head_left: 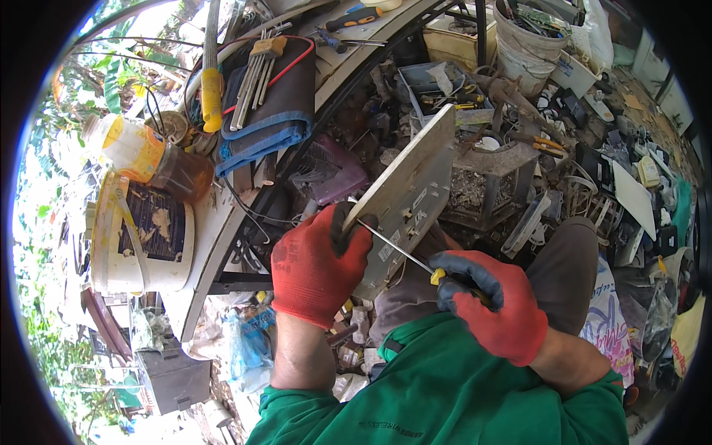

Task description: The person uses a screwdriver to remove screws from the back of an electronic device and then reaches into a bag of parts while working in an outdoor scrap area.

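Observation:
My left hand (317, 259), in a red glove with dark fingertips, grips the near left corner of a flat grey metal panel (411, 211). The panel is tilted on edge above my lap, with small fittings and a label on its face. In my right hand (493, 300), gloved the same way, is a screwdriver (400, 250) with a yellow and black handle. Its long shaft points up and left, and its tip reaches the panel's edge beside my left fingers. Whether the tip sits in a screw is hidden.
A bench (222, 248) on the left holds a white bucket (141, 256), a jar (122, 152), a folded dark cloth (271, 111) and hex keys (256, 78). Beyond the panel stand a blue-grey tool tray (415, 93) and a dirty bucket (526, 48). Scrap parts cover the ground at right.

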The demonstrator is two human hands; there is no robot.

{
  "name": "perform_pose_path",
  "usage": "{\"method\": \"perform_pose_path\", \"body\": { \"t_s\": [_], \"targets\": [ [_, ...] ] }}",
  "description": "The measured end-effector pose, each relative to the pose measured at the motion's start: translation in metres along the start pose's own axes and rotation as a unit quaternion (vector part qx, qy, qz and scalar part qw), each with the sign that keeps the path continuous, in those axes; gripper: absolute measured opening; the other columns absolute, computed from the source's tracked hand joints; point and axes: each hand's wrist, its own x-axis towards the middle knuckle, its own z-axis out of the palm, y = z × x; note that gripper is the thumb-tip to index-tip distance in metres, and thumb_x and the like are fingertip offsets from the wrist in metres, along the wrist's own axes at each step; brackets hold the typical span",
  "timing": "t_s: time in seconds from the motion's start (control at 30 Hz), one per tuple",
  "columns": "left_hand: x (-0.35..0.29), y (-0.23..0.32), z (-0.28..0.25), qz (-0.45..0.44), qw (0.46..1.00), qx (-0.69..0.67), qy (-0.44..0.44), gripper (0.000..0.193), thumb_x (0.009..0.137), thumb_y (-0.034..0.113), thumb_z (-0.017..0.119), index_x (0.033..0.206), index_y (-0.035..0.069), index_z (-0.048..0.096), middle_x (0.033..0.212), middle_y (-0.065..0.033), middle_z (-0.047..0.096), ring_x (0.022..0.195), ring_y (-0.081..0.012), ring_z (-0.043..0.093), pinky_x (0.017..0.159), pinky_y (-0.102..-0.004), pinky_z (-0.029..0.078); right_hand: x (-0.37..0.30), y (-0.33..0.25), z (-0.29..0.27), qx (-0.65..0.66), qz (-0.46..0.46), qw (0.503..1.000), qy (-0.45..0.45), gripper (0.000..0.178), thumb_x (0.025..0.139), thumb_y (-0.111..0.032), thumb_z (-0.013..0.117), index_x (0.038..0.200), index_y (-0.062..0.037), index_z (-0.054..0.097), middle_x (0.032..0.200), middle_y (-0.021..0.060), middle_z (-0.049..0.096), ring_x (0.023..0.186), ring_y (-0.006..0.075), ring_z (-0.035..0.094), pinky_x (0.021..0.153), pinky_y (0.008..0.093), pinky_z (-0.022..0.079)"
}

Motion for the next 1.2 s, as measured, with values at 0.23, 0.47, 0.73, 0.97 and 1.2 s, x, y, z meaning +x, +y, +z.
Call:
{"method": "perform_pose_path", "body": {
  "t_s": [0.23, 0.47, 0.73, 0.97, 1.2],
  "targets": [
    [-0.003, 0.003, 0.002, -0.008, 1.000, -0.002, -0.010, 0.025, 0.087, 0.027, 0.073, 0.101, 0.006, 0.075, 0.080, -0.0184, 0.070, 0.075, -0.0343, 0.072, 0.068, -0.0381, 0.053, -0.001, -0.015, -0.001, 0.114, 0.096, 0.989, 0.022, 0.033, 0.097, -0.005, 0.056, 0.129, 0.0050, 0.059, 0.090, 0.0083, 0.068, 0.073, 0.0072, 0.060, 0.062, 0.0221, 0.048],
    [-0.013, 0.008, 0.007, 0.010, 1.000, 0.017, -0.003, 0.027, 0.086, 0.030, 0.073, 0.100, 0.008, 0.071, 0.080, -0.0141, 0.070, 0.073, -0.0341, 0.070, 0.065, -0.0422, 0.053, -0.002, -0.037, -0.018, 0.180, 0.239, 0.954, -0.012, 0.027, 0.101, -0.016, 0.057, 0.120, 0.0019, 0.063, 0.082, 0.0083, 0.068, 0.052, 0.0048, 0.050, 0.046, 0.0215, 0.036],
    [-0.022, 0.011, 0.009, 0.055, 0.997, 0.051, -0.001, 0.028, 0.088, 0.031, 0.071, 0.100, 0.006, 0.066, 0.081, -0.0119, 0.070, 0.072, -0.0330, 0.069, 0.062, -0.0442, 0.053, -0.013, -0.042, -0.016, 0.289, 0.306, 0.907, -0.031, 0.030, 0.104, -0.025, 0.057, 0.119, 0.0009, 0.061, 0.079, 0.0072, 0.063, 0.048, 0.0062, 0.046, 0.044, 0.0225, 0.035],
    [-0.024, 0.016, 0.013, 0.061, 0.997, 0.039, 0.011, 0.023, 0.088, 0.028, 0.073, 0.096, 0.006, 0.068, 0.073, -0.0136, 0.066, 0.066, -0.0341, 0.067, 0.059, -0.0428, 0.050, -0.019, -0.033, -0.019, 0.341, 0.309, 0.887, -0.033, 0.040, 0.103, -0.030, 0.059, 0.126, 0.0035, 0.060, 0.078, 0.0073, 0.060, 0.048, 0.0073, 0.045, 0.045, 0.0227, 0.037],
    [-0.025, 0.013, 0.016, 0.079, 0.995, 0.055, 0.031, 0.017, 0.087, 0.023, 0.073, 0.093, 0.007, 0.069, 0.071, -0.0141, 0.065, 0.065, -0.0349, 0.066, 0.060, -0.0424, 0.050, -0.013, -0.054, -0.016, 0.102, 0.234, 0.967, -0.014, 0.036, 0.095, -0.012, 0.058, 0.125, 0.0058, 0.063, 0.087, 0.0077, 0.069, 0.077, 0.0106, 0.064, 0.067, 0.0260, 0.050]
  ]
}}
